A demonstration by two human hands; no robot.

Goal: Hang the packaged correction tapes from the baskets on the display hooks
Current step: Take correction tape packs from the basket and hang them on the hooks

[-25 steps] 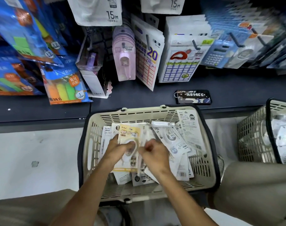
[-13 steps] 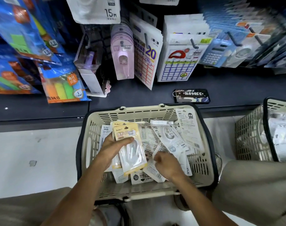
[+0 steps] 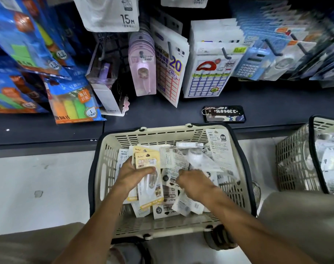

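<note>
Both hands are working apart in the basket (image 3: pixel 105 178): left hand (image 3: pixel 131 175) pinching a light, slippery yellow-card pack (image 3: pixel 149 180), right hand (image 3: pixel 195 182) gripping loose packs (image 3: pixel 183 205); best held by the stiff header.

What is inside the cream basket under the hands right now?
The cream basket holds a loose pile of packaged correction tapes. Left hand holds yellow-labelled packs; right hand digs in. Lower packs are covered.

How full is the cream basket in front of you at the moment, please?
Partly full: packaged correction tapes lie loose across the basket floor, well below its rim, with bare slats showing at the near end.
</note>
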